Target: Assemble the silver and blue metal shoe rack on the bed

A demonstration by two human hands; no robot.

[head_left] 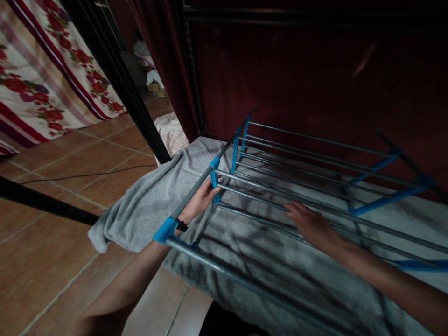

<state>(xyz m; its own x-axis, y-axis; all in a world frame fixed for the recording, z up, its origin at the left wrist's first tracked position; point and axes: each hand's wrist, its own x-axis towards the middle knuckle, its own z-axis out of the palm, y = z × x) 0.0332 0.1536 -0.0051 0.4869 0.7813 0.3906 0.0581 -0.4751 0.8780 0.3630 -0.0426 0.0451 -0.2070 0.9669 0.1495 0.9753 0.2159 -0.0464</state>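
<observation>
A metal drying rack with grey rods and blue plastic joints lies flat over a grey towel on the floor. My left hand reaches under the rack's left side bar and curls around a rod next to a blue joint. Over on the other side, my right hand rests on the rods in the rack's middle with its fingers stretched flat.
Brown tiled floor stretches to the left, crossed by a thin black cable. A floral cloth hangs at the upper left. A dark red curtain on a black frame stands right behind the rack. A black bar runs across at left.
</observation>
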